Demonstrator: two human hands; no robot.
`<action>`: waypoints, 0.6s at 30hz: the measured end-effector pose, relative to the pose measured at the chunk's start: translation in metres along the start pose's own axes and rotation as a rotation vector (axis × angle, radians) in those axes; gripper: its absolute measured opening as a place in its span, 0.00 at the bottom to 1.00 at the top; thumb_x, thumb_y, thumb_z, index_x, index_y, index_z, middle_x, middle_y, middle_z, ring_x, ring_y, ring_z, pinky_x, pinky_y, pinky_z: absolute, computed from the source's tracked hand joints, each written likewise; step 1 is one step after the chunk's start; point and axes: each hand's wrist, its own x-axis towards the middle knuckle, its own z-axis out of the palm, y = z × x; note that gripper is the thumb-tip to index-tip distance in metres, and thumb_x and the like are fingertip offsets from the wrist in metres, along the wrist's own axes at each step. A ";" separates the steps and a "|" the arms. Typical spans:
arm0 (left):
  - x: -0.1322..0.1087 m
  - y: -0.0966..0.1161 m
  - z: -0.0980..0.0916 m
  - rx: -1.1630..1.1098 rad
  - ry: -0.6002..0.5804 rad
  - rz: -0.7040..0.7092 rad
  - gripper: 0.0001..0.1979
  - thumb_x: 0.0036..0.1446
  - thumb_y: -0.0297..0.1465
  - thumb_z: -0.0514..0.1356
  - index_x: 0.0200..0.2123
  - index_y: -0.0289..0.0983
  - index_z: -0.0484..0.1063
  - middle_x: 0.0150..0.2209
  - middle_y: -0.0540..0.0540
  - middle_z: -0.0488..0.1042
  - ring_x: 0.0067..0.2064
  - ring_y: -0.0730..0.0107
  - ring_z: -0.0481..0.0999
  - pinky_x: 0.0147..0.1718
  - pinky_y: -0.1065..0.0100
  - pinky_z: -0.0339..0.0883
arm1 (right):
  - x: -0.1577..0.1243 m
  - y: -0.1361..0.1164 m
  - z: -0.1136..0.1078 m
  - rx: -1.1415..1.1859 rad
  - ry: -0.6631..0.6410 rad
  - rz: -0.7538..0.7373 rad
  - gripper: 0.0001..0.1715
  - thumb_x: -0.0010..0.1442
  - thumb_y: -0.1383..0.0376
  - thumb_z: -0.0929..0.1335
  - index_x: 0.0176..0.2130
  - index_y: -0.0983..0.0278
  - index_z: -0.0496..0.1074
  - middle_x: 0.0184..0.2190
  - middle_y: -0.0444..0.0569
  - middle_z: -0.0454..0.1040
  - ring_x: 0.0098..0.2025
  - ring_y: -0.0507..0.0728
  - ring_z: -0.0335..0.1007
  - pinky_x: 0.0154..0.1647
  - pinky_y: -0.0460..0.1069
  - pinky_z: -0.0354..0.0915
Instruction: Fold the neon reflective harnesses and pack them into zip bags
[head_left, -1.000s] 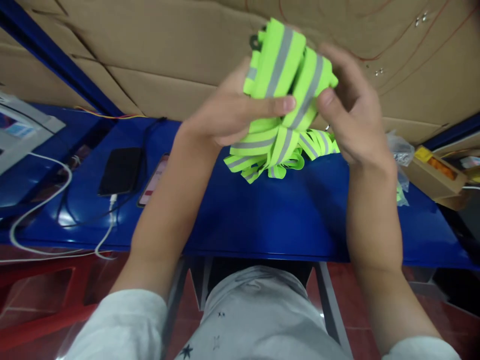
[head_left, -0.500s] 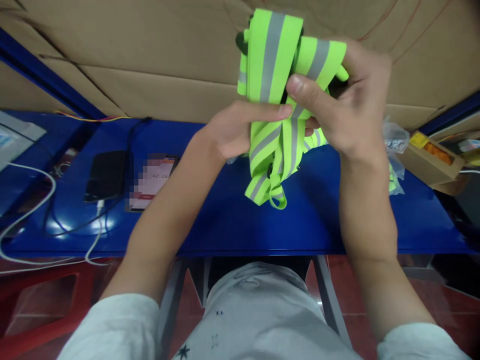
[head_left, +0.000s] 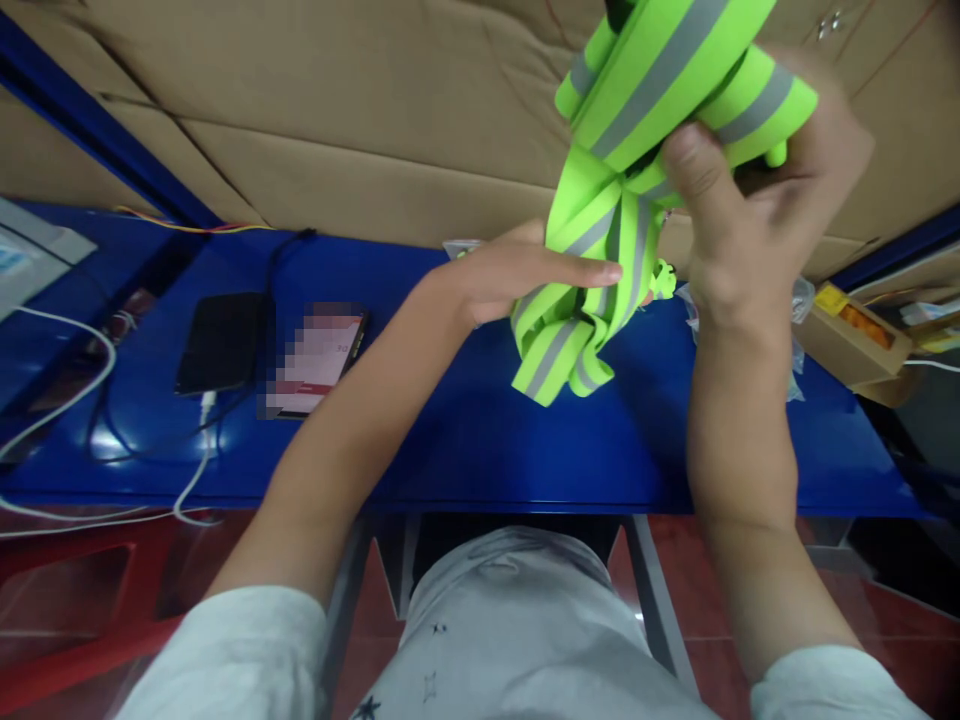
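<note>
Person is wearing a pale grey top [head_left: 517, 620], fabric creasing and folding at bottom centre. Small star-like prints are running down its left part: a tiny dark mark [head_left: 439, 628], a thin outlined one [head_left: 430, 686] below, a bolder dark star [head_left: 367, 707] sitting at the bottom edge. Left sleeve [head_left: 232, 650], lower left, and right sleeve [head_left: 832, 690], lower right, are showing a pale grey-green tint, both ending around the elbows, leaving forearms bare.

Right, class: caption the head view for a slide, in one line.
Left hand and right hand hold yellow-green reflective straps above a blue table.
</note>
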 end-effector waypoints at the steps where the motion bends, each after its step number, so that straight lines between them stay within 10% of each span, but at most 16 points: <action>1: 0.002 -0.002 0.003 -0.013 -0.011 0.011 0.12 0.59 0.32 0.70 0.45 0.37 0.82 0.43 0.42 0.85 0.51 0.48 0.85 0.51 0.50 0.79 | 0.000 -0.002 -0.003 -0.073 -0.023 0.011 0.19 0.64 0.45 0.74 0.50 0.47 0.82 0.48 0.41 0.80 0.57 0.63 0.78 0.66 0.58 0.72; 10: 0.009 -0.011 0.011 -0.329 0.068 0.024 0.09 0.64 0.36 0.66 0.41 0.37 0.79 0.42 0.43 0.83 0.47 0.53 0.85 0.53 0.52 0.78 | -0.006 -0.009 0.006 -0.007 -0.263 -0.183 0.20 0.73 0.57 0.65 0.58 0.38 0.77 0.57 0.33 0.79 0.66 0.60 0.73 0.73 0.59 0.66; 18: 0.007 0.022 0.038 -0.302 0.116 0.179 0.33 0.74 0.56 0.41 0.52 0.41 0.78 0.37 0.44 0.82 0.54 0.53 0.83 0.54 0.55 0.77 | 0.000 -0.012 -0.008 -0.074 -0.288 -0.248 0.19 0.74 0.63 0.65 0.57 0.46 0.80 0.60 0.37 0.79 0.65 0.62 0.72 0.72 0.64 0.64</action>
